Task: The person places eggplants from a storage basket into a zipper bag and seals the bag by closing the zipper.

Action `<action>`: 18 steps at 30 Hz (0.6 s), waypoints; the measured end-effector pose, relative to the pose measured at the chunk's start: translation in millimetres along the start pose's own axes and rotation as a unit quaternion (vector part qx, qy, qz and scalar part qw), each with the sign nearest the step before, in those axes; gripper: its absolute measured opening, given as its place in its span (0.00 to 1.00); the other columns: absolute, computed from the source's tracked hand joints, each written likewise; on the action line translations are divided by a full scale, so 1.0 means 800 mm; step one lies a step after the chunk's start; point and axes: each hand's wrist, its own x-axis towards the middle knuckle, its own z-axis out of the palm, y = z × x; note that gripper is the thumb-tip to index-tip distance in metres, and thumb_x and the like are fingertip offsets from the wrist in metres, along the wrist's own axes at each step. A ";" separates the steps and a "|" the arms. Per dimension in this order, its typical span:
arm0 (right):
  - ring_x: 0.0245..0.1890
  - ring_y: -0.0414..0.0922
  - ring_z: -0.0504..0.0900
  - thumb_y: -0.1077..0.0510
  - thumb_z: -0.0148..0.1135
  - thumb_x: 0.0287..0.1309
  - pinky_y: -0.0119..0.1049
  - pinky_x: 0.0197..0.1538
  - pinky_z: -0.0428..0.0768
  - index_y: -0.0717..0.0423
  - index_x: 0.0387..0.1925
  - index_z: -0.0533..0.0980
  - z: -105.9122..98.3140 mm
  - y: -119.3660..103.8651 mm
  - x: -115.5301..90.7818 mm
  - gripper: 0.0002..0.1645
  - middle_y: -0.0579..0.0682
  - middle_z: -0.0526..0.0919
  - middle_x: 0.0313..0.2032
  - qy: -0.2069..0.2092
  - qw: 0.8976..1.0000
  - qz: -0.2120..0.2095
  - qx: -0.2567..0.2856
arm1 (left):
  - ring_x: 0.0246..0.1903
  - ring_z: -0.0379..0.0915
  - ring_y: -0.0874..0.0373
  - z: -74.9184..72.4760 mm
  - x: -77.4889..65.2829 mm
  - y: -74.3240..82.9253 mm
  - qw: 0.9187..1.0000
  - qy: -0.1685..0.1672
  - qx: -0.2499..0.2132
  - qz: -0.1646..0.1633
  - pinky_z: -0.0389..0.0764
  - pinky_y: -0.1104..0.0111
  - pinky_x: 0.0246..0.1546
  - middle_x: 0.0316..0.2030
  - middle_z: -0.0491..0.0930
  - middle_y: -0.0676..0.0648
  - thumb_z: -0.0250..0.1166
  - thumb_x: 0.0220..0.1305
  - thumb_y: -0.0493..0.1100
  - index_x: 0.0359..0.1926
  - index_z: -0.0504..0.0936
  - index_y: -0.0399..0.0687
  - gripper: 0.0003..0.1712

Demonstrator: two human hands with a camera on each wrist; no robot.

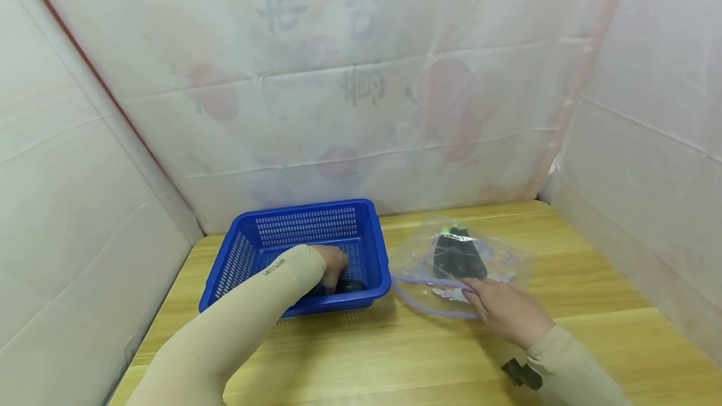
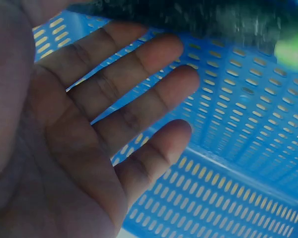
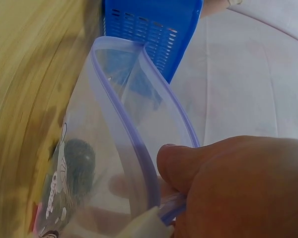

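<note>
My left hand [image 1: 334, 263] reaches down inside the blue basket [image 1: 380, 274]. A dark, glossy cucumber-like thing [image 1: 351, 285] lies by its fingers at the basket's near side. In the left wrist view, the fingers [image 2: 139, 106] are spread and fairly straight, the uppermost fingertip right at the dark thing's edge; a bright green end [image 2: 293, 52] shows on it. My right hand [image 1: 510, 311] pinches the lilac zip rim of a clear zip bag [image 1: 408, 259], its mouth gaping toward the basket. Inside the bag lie several dark green cucumber-like things [image 1: 458, 259] with light green ends.
Basket and bag stand side by side on a wood-grain table [image 1: 361, 362]. Pale cloth walls [image 1: 350, 124] with printed characters and red shapes enclose the table at the back and sides. A small black object [image 1: 521, 373] shows beside the right wrist.
</note>
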 end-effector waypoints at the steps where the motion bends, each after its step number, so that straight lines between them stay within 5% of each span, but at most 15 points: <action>1: 0.43 0.58 0.78 0.49 0.46 0.67 0.55 0.45 0.73 0.60 0.53 0.73 0.000 0.000 0.000 0.23 0.58 0.80 0.45 -0.001 1.000 0.000 0.001 | 0.37 0.73 0.61 0.001 -0.001 -0.001 1.000 -0.001 -0.002 -0.004 0.76 0.65 0.37 0.34 0.77 0.58 0.74 0.42 0.46 0.41 0.81 0.58 0.20; 8: 0.43 0.57 0.79 0.51 0.48 0.66 0.53 0.45 0.74 0.61 0.52 0.74 -0.004 -0.004 0.001 0.22 0.58 0.80 0.44 0.005 1.000 -0.007 0.002 | 0.42 0.73 0.58 0.003 -0.003 -0.007 0.999 0.006 -0.035 -0.024 0.77 0.64 0.39 0.41 0.77 0.55 0.75 0.42 0.46 0.46 0.80 0.57 0.25; 18: 0.43 0.57 0.78 0.51 0.47 0.66 0.54 0.45 0.74 0.62 0.52 0.74 -0.005 -0.004 0.001 0.22 0.59 0.80 0.44 0.005 1.000 -0.006 -0.001 | 0.36 0.73 0.59 0.003 -0.001 -0.015 0.998 0.030 -0.044 -0.018 0.76 0.66 0.36 0.34 0.77 0.55 0.74 0.42 0.51 0.43 0.79 0.53 0.25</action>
